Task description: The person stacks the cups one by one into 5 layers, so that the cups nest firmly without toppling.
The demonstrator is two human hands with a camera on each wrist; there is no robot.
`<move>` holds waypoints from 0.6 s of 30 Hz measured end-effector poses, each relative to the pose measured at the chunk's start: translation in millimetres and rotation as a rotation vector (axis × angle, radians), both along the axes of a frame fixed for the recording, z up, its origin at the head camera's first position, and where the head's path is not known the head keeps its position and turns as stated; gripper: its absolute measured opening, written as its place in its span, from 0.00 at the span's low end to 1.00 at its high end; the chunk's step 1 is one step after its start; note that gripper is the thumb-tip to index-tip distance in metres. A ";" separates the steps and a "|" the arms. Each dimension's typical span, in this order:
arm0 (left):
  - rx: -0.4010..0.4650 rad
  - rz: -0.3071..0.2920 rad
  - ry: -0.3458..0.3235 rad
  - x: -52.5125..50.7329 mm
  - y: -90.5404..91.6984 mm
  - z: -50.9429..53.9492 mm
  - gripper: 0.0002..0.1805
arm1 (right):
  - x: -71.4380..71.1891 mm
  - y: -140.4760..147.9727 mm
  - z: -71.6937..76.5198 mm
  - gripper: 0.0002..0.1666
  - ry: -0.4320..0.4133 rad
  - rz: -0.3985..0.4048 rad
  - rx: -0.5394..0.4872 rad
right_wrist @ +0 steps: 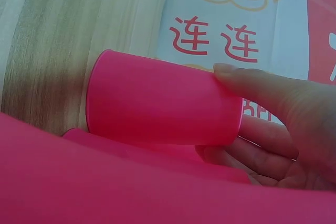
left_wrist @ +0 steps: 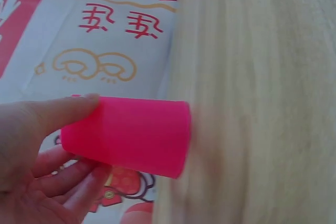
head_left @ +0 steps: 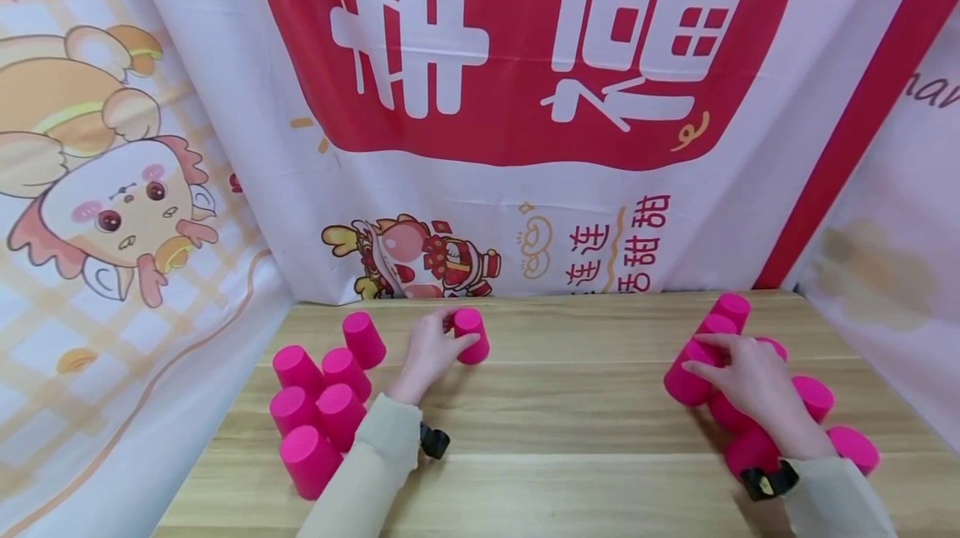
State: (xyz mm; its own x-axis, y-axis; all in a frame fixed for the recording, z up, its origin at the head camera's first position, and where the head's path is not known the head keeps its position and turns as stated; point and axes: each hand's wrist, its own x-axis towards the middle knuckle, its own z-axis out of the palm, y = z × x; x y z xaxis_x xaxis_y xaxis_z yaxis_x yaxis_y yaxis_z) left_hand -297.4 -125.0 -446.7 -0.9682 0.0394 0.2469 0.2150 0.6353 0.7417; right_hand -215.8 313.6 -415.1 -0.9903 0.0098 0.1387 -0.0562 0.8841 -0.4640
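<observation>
Near the back of the table, my left hand (head_left: 435, 351) pinches a bright pink cup (head_left: 472, 342) between thumb and fingers. That cup (left_wrist: 131, 135) has its wide rim toward the table; whether it touches the wood I cannot tell. My right hand (head_left: 753, 376) grips another upside-down pink cup (head_left: 688, 376) at the left side of the right-hand group, thumb on the near side and fingers behind. In the right wrist view this cup (right_wrist: 163, 98) lies close to further pink cups, one of which (right_wrist: 105, 182) fills the lower foreground. My right hand and forearm partly hide that group.
Several upside-down pink cups (head_left: 341, 417) stand in a loose cluster on the left of the wooden table (head_left: 570, 438). More pink cups, including one at the near right (head_left: 855, 448), surround my right forearm. A printed cloth (head_left: 510, 188) hangs along the back edge.
</observation>
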 end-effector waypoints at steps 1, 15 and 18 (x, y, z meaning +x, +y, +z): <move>0.017 0.001 0.000 -1.8 1.2 -2.1 0.30 | -0.3 0.0 -0.1 0.41 0.003 0.000 0.003; 0.251 0.014 -0.009 -20.4 13.9 -24.0 0.30 | 0.2 1.0 -0.7 0.41 0.015 0.004 0.013; 0.270 0.004 0.009 -22.7 15.4 -26.4 0.30 | -0.7 1.9 -0.4 0.42 0.010 0.014 0.024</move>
State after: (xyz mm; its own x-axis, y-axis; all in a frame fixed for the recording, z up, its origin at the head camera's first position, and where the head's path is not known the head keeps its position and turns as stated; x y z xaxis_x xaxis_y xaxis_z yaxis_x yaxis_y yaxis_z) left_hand -320.1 -109.6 -473.1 -0.9660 -0.0330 0.2564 0.2200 0.4157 0.8825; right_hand -216.5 315.5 -415.5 -0.9889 -0.0073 0.1487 -0.0731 0.8942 -0.4417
